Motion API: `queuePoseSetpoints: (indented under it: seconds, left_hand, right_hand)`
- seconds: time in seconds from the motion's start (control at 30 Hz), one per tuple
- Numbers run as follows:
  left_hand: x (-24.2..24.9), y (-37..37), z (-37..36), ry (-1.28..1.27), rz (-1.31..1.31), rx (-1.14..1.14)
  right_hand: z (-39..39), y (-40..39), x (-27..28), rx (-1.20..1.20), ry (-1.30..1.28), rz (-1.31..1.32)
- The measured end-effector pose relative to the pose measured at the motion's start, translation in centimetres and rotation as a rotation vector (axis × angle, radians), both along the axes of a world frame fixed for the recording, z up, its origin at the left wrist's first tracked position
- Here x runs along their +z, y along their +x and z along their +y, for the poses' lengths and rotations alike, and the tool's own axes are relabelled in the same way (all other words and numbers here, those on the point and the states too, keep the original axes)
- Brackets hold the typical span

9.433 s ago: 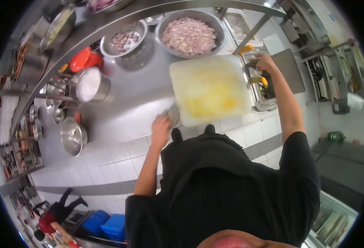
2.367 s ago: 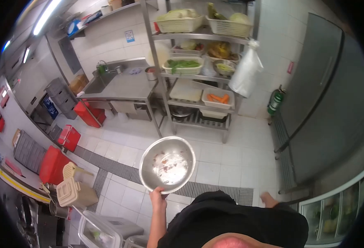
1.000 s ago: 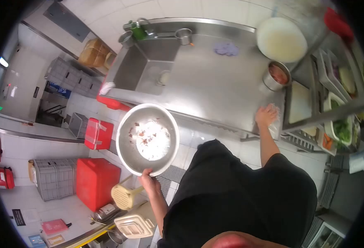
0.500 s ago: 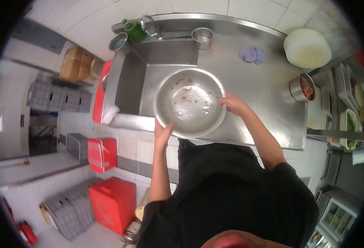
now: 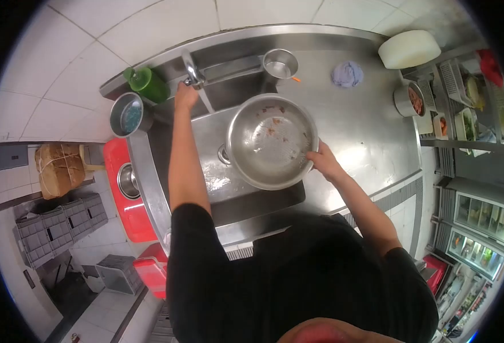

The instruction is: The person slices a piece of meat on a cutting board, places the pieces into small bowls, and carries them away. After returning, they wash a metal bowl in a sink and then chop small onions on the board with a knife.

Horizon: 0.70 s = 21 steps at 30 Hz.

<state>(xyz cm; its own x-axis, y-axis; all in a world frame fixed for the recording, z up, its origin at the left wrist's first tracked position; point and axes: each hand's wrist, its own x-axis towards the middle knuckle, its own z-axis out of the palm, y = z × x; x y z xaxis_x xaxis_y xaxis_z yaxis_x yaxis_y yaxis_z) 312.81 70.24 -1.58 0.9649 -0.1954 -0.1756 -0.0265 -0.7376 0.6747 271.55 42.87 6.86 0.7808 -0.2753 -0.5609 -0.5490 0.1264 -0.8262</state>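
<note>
A large steel bowl (image 5: 272,142) with small reddish scraps inside is over the right part of the sink (image 5: 217,177). My right hand (image 5: 322,161) grips its right rim, thumb on the inside. At the back of the sink my left hand (image 5: 186,96) is closed on the handle of the chrome faucet (image 5: 190,64). Below the spout a pale streak, which looks like running water, falls to the left of the bowl.
A green bottle (image 5: 149,84) and a steel pot of bluish liquid (image 5: 130,115) stand left of the faucet. Toward the right are a small steel pot (image 5: 280,64), a lilac cloth (image 5: 347,74), a pot of meat (image 5: 409,100) and a white round block (image 5: 409,49).
My left hand has left the bowl's rim and reached up to the faucet. My right hand still holds the bowl. The view has shifted toward the sink.
</note>
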Motion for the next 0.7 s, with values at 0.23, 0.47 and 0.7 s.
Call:
queuePoseSetpoints:
  seconds: [0.23,0.47,0.7]
  left_hand:
    - [2.3,-11.3,-5.6,-0.895,0.235,0.221]
    - [2.1,-11.9,5.4,0.253,-0.236,-0.161]
    - [1.8,-18.7,11.9,-0.875,0.379,0.359]
  right_hand:
    - [6.9,7.2,-6.7,-0.02,0.103,0.017]
    - [7.2,8.0,-10.2,-0.184,0.43,0.158]
    - [10.5,12.4,-7.8,0.107,-0.729,0.166]
